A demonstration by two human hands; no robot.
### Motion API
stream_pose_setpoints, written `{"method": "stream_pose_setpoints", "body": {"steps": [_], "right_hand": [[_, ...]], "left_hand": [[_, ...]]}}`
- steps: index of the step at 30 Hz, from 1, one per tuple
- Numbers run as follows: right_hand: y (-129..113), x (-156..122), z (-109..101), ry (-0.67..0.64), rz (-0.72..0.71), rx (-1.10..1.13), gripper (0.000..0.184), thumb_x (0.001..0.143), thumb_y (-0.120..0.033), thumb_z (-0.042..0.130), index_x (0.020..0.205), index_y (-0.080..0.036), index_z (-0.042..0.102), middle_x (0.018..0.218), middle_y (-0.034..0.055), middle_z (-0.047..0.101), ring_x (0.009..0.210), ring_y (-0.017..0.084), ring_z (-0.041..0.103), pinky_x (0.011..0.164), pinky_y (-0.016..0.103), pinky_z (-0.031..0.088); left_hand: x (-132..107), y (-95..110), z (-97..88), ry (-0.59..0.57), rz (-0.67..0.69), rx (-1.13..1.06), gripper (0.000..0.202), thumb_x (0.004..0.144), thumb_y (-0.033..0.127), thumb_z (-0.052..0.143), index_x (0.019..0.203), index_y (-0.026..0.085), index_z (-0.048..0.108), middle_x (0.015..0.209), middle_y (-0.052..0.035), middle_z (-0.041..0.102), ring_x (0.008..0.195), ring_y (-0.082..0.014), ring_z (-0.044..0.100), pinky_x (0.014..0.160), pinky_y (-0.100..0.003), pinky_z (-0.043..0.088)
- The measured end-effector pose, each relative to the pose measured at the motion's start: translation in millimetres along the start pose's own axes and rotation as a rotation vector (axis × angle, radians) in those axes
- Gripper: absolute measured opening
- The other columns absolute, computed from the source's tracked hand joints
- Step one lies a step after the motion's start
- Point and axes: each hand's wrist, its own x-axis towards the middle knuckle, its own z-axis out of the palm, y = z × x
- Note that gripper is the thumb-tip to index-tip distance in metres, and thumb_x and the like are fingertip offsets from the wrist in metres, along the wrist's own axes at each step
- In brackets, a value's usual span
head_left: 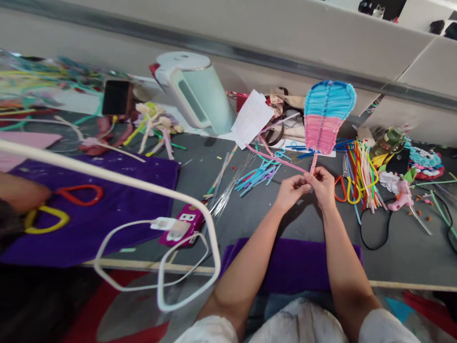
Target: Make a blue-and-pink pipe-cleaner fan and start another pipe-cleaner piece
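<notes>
1. Head view: both hands meet at the pink stem (313, 163) of the panel (323, 126) (blue above, pink below), which extends beyond the fingertips, over the far side of the table (260, 216)
2. Right hand (323, 186): closed, thumb and fingers pinching the stem
3. Left hand (291, 193): closed too, its fingertips gathered at the stem's lower end, right by the other thumb; the exact pinch point is hidden behind the fingers
4. Pink strand (282, 161): runs from the fingertips up and leftward, its far end near the paper (253, 116)
5. Right of the hands: scissors (345, 167) with red and yellow handles, just beside a colourful bundle (364, 176); a pink glue gun (402, 196) lies further out
6. Left of the hands: silvery wires (225, 196), then a power strip (193, 214)
7. Beneath the forearms: purple cloth (296, 267), at the table's near edge
</notes>
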Motion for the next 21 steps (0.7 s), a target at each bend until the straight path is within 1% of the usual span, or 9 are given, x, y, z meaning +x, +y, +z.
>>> {"method": "stream_pose_setpoints", "body": {"steps": [2, 4, 7, 9, 14, 19, 21], "right_hand": [[1, 0, 0, 0.003, 0.005, -0.015, 0.033, 0.069, -0.044, 0.076, 0.069, -0.02, 0.055, 0.064, -0.005, 0.05, 0.058, 0.01, 0.044, 0.055, 0.024, 0.037], [1, 1, 0, -0.006, 0.019, -0.012, 0.032, 0.07, -0.045, 0.076, 0.071, -0.02, 0.056, 0.064, -0.0045, 0.052, 0.059, 0.01, 0.044, 0.056, 0.024, 0.038], [-1, 1, -1, -0.016, 0.029, 0.014, 0.031, 0.069, -0.044, 0.076, 0.07, -0.019, 0.058, 0.065, -0.0036, 0.055, 0.06, 0.01, 0.046, 0.059, 0.024, 0.039], [-2, 1, -2, -0.023, 0.05, 0.043, 0.03, 0.068, -0.043, 0.077, 0.071, -0.018, 0.06, 0.065, -0.0031, 0.057, 0.06, 0.01, 0.047, 0.059, 0.024, 0.04], [-6, 1, -5, -0.042, 0.084, 0.091, 0.03, 0.066, -0.042, 0.079, 0.074, -0.018, 0.063, 0.066, -0.0026, 0.06, 0.059, 0.01, 0.049, 0.058, 0.024, 0.041], [-14, -3, -2, -0.074, 0.11, 0.087, 0.033, 0.066, -0.044, 0.08, 0.068, -0.02, 0.057, 0.059, -0.0041, 0.056, 0.052, 0.01, 0.048, 0.051, 0.024, 0.041], [-16, -4, -1, -0.076, 0.105, 0.083, 0.034, 0.066, -0.045, 0.08, 0.067, -0.021, 0.055, 0.057, -0.0044, 0.055, 0.05, 0.01, 0.047, 0.049, 0.024, 0.039]], "left_hand": [[0, 0, 0.8, 0.062, 0.046, 0.056, 0.028, 0.06, 0.033, 0.083, 0.073, 0.015, 0.066, 0.066, 0.0009, 0.065, 0.06, -0.0117, 0.057, 0.061, -0.025, 0.046], [0, 1, 0.7, 0.093, 0.081, 0.104, 0.024, 0.062, 0.031, 0.081, 0.072, 0.015, 0.065, 0.065, 0.0012, 0.064, 0.059, -0.0114, 0.057, 0.061, -0.025, 0.046], [-1, 2, -0.4, 0.102, 0.11, 0.151, 0.018, 0.067, 0.03, 0.077, 0.073, 0.015, 0.067, 0.065, 0.0003, 0.064, 0.06, -0.0117, 0.057, 0.061, -0.025, 0.045], [-2, 3, -0.7, 0.094, 0.105, 0.151, 0.018, 0.069, 0.031, 0.075, 0.074, 0.015, 0.068, 0.065, 0.0, 0.064, 0.06, -0.0122, 0.057, 0.061, -0.025, 0.046], [-3, 8, 0.3, 0.038, 0.055, 0.067, 0.025, 0.07, 0.038, 0.076, 0.076, 0.015, 0.069, 0.065, -0.0002, 0.063, 0.058, -0.0123, 0.056, 0.062, -0.027, 0.048], [-5, 11, -1.7, -0.107, -0.03, -0.058, 0.037, 0.068, 0.049, 0.079, 0.07, 0.014, 0.067, 0.064, -0.0018, 0.062, 0.058, -0.0122, 0.056, 0.063, -0.027, 0.049], [-4, 9, -2.9, -0.137, -0.076, -0.094, 0.039, 0.066, 0.05, 0.081, 0.071, 0.013, 0.067, 0.065, -0.0021, 0.062, 0.057, -0.0118, 0.056, 0.063, -0.028, 0.049]]}}
